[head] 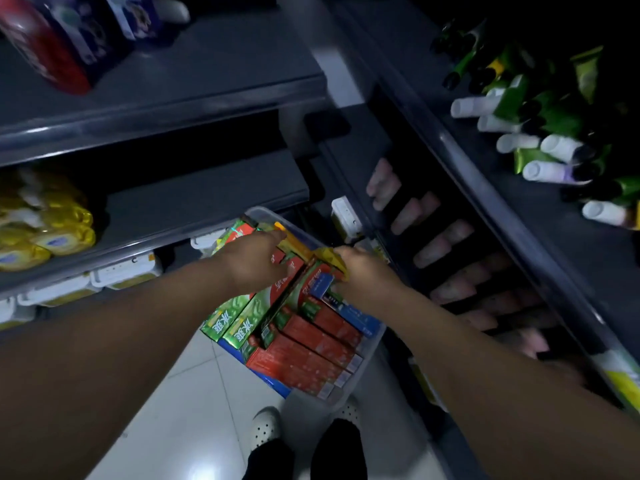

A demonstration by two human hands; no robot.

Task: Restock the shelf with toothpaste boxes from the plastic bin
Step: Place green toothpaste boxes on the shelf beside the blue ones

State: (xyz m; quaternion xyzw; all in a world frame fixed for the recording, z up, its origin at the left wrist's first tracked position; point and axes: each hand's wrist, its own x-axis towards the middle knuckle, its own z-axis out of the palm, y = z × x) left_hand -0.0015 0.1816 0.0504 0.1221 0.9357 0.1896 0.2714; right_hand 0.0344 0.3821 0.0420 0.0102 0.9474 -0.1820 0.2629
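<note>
A clear plastic bin point(372, 344) stands on the floor, packed with red toothpaste boxes point(304, 355), green ones point(239, 320) and blue ones point(353, 313). Both my hands reach down into its far end. My left hand point(254, 259) lies over the red and green boxes with its fingers on a yellow-orange box point(294, 242). My right hand point(367, 271) grips the other end of that yellow box, close to the bin's far right corner. The grey shelf point(194, 206) to the left is partly bare.
Yellow packs point(45, 230) lie on the left of the middle shelf, white tubs point(114, 271) below it. The right shelving holds pink tubes point(433, 244) and green and white bottles point(540, 147). My shoes point(266, 424) stand on the tiled floor beside the bin.
</note>
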